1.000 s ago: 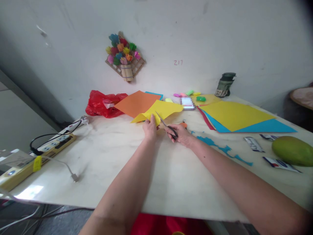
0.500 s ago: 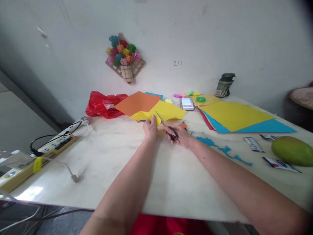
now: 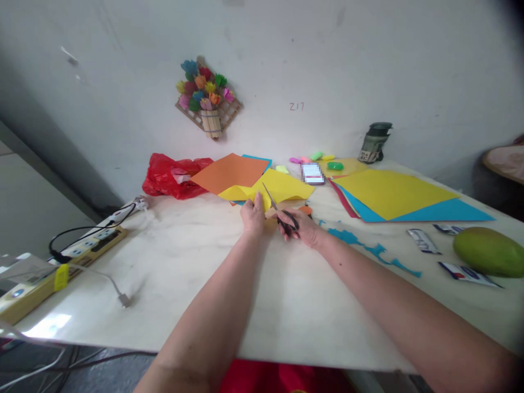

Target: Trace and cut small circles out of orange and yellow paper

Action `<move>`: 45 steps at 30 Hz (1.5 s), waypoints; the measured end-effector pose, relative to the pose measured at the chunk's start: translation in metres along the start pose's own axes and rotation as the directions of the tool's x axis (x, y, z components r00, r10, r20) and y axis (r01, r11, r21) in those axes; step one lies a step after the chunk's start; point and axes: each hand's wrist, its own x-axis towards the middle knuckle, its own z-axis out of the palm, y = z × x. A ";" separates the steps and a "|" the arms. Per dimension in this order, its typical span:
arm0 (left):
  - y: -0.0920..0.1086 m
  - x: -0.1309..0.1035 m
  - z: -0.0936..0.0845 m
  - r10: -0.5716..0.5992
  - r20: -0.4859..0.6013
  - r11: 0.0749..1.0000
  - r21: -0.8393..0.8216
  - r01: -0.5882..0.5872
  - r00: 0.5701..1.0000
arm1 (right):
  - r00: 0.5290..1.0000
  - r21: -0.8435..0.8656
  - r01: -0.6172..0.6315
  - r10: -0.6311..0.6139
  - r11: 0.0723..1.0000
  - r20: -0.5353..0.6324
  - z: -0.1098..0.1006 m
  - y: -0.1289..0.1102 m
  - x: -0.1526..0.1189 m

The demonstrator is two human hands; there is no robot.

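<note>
A yellow sheet of paper (image 3: 282, 183) is pinched at its near edge by my left hand (image 3: 252, 214), thumb on top. My right hand (image 3: 301, 226) grips black-handled scissors (image 3: 290, 221), whose blades point up and left over the yellow paper, close to my left thumb. Whether the blades are parted is hard to make out. Under and behind the yellow sheet lies an orange sheet (image 3: 231, 172), with a blue corner showing behind it. A small orange piece (image 3: 305, 209) rests just beyond my right hand.
Blue paper scraps (image 3: 347, 236) lie right of my right hand. Farther right are stacked coloured sheets (image 3: 393, 191), small packets (image 3: 423, 240) and a green mango (image 3: 489, 251). A phone (image 3: 313, 173) and bottle (image 3: 374, 143) stand behind. Leftward are a red plastic bag (image 3: 172, 177) and power strip (image 3: 82, 251).
Both hands, the scissors and the yellow paper have shifted very slightly to the right. The hold of each hand looks the same.
</note>
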 end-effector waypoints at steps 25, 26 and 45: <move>0.000 -0.005 0.004 -0.022 -0.042 1.000 -0.016 0.021 0.999 | 0.999 0.002 -0.017 0.018 1.000 -0.031 0.001 -0.001 0.000; 0.000 -0.005 0.004 -0.022 -0.041 1.000 -0.018 0.022 0.999 | 0.999 0.002 -0.016 0.016 1.000 -0.028 0.001 0.000 0.001; 0.001 -0.001 0.001 0.012 -0.050 0.999 0.043 -0.010 0.999 | 0.995 0.036 -0.068 0.070 0.997 -0.073 0.006 -0.009 -0.002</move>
